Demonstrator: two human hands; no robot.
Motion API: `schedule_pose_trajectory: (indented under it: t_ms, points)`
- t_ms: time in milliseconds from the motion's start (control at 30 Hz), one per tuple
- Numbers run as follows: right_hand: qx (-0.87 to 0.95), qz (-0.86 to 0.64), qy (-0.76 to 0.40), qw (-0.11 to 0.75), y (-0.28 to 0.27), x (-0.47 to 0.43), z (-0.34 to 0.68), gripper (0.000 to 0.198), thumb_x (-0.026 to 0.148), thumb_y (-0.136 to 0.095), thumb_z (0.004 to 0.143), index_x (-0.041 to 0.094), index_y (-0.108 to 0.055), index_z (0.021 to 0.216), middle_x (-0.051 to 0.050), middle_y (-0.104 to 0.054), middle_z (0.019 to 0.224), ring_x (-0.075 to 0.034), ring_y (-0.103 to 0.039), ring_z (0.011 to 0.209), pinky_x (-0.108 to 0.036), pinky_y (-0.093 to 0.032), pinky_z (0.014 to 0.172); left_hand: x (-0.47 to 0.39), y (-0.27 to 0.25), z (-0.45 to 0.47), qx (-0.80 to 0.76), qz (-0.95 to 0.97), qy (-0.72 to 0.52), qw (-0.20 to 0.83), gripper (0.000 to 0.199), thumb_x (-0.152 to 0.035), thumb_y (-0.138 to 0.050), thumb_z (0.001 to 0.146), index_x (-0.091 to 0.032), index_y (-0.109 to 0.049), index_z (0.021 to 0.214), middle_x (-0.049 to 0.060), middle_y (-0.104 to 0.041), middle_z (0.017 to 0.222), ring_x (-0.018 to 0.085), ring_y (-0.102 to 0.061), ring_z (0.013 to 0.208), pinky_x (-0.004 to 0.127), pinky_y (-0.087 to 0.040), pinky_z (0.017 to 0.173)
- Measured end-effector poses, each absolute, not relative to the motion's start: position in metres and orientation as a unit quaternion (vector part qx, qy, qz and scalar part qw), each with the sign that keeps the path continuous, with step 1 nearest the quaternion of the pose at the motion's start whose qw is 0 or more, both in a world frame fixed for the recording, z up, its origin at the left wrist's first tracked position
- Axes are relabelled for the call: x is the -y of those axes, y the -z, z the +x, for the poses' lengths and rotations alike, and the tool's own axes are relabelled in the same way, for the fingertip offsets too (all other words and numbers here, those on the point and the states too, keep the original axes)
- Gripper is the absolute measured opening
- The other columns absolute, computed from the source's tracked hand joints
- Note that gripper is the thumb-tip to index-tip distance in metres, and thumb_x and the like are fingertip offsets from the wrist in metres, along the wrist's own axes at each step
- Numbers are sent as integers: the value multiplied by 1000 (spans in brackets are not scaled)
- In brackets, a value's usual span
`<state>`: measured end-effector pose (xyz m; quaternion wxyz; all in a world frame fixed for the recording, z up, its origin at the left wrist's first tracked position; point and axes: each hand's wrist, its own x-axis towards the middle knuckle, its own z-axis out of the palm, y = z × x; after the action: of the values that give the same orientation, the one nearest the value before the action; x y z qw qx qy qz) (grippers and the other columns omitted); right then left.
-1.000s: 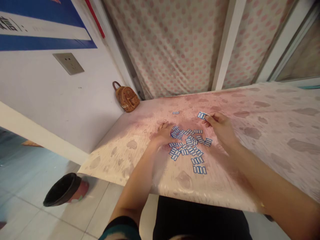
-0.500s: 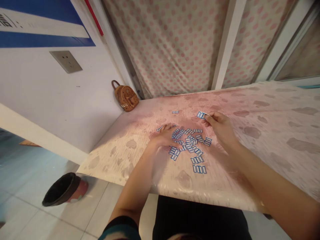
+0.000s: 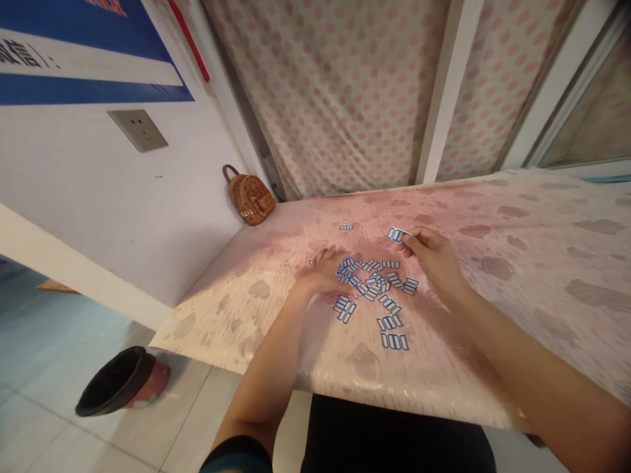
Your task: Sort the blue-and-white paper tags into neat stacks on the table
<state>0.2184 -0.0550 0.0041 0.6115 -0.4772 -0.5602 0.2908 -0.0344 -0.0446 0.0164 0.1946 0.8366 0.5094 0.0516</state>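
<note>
Where the head camera looks forward and down, a bench (image 3: 547,276) runs across the middle under a pale pink cloth with grey-brown heart shapes, its near edge shiny and folded over. On it lies a loose heap of small blue-and-white cards (image 3: 377,284), many overlapping, with several more spread toward the near edge. One single card (image 3: 346,226) lies by itself beyond the heap. The left hand (image 3: 323,276) rests at the heap's left side, partly over the cards, its thumb and fingers apart. The right hand (image 3: 434,253) is just beyond the heap's right side, its fingers pinched on the end of one card (image 3: 393,234).

At the bench's far left corner a small brown backpack (image 3: 251,199) sits against the white wall (image 3: 172,217). Higher on that wall are a socket plate (image 3: 138,130) and a blue-and-white sign (image 3: 89,66) with dark characters, and a red strip (image 3: 190,39) runs near its edge. Behind the bench hangs a beige curtain (image 3: 345,98) with pink dots, crossed by a white post (image 3: 448,92); a framed pane (image 3: 591,118) fills the upper right. Below, to the left, a bin (image 3: 123,382) with a dark inside stands on the tiled floor (image 3: 187,420).
</note>
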Motion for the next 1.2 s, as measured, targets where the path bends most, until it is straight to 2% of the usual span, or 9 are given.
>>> schedule_pose_trajectory:
  t_ms: [100, 167, 300, 400, 600, 833, 1000, 1100, 1200]
  points:
    - [558, -478, -291, 613, -5, 55, 218, 27, 50, -64, 84, 28, -61, 68, -6, -67, 71, -22, -58, 61, -39, -48, 61, 47, -18, -32, -509, 832, -19, 221, 119, -60, -83, 53, -31, -27, 154, 12, -8, 165, 42, -1, 151, 60, -17, 118]
    - [559, -479, -293, 611, -6, 56, 218, 27, 51, -64, 84, 28, -61, 69, -6, -67, 71, -22, -58, 61, -39, -48, 61, 44, -17, -35, -506, 835, -39, 211, 113, -60, -82, 56, -30, -32, 153, 12, -15, 164, 41, -5, 151, 59, -17, 118]
    - [558, -476, -297, 611, -7, 57, 218, 29, 52, -64, 84, 28, -61, 69, -5, -67, 70, -22, -59, 61, -38, -48, 61, 36, -16, -42, -490, 843, -144, 169, 69, -44, -77, 72, -25, -57, 136, 10, -50, 146, 33, -28, 144, 48, -23, 119]
    - [560, -478, -295, 609, -8, 57, 218, 29, 53, -64, 84, 28, -60, 68, -5, -66, 70, -21, -58, 61, -38, -48, 61, 36, -17, -40, -425, 868, -184, 181, 42, -31, -74, 76, -23, -69, 117, 8, -62, 126, 26, -44, 132, 39, -32, 114]
    - [555, -477, -296, 614, -7, 56, 217, 31, 55, -63, 83, 29, -59, 69, -5, -65, 70, -22, -58, 61, -38, -48, 62, 42, -16, -27, -394, 886, -143, 201, 23, -22, -72, 75, -24, -74, 99, 6, -66, 109, 25, -52, 117, 40, -35, 110]
    - [539, -478, -321, 615, -6, 56, 215, 31, 54, -66, 79, 25, -59, 70, -4, -65, 70, -18, -57, 61, -34, -46, 62, 42, -17, -26, -406, 881, -153, 187, 11, -18, -74, 73, -20, -71, 83, 5, -67, 95, 23, -57, 103, 35, -41, 98]
    - [538, -477, -316, 619, -7, 57, 215, 26, 46, -66, 79, 23, -61, 71, -1, -64, 67, -16, -57, 60, -32, -45, 63, 43, -14, -25, -405, 860, -170, 260, 5, -14, -69, 74, -16, -69, 79, 1, -66, 75, 15, -59, 75, 25, -45, 73]
    - [539, -472, -317, 621, -8, 58, 215, 21, 41, -66, 79, 22, -61, 71, 0, -63, 67, -15, -56, 60, -30, -44, 63, 40, -7, -24, -423, 823, -214, 311, 12, -15, -64, 76, -15, -71, 86, 0, -64, 68, 12, -58, 66, 21, -41, 60]
    - [541, -472, -317, 620, -10, 60, 214, 20, 40, -65, 78, 22, -61, 72, 0, -63, 67, -15, -56, 61, -30, -44, 64, 34, 0, -20, -443, 763, -317, 347, 10, -18, -64, 77, -14, -72, 82, 2, -68, 71, 12, -60, 66, 22, -43, 60]
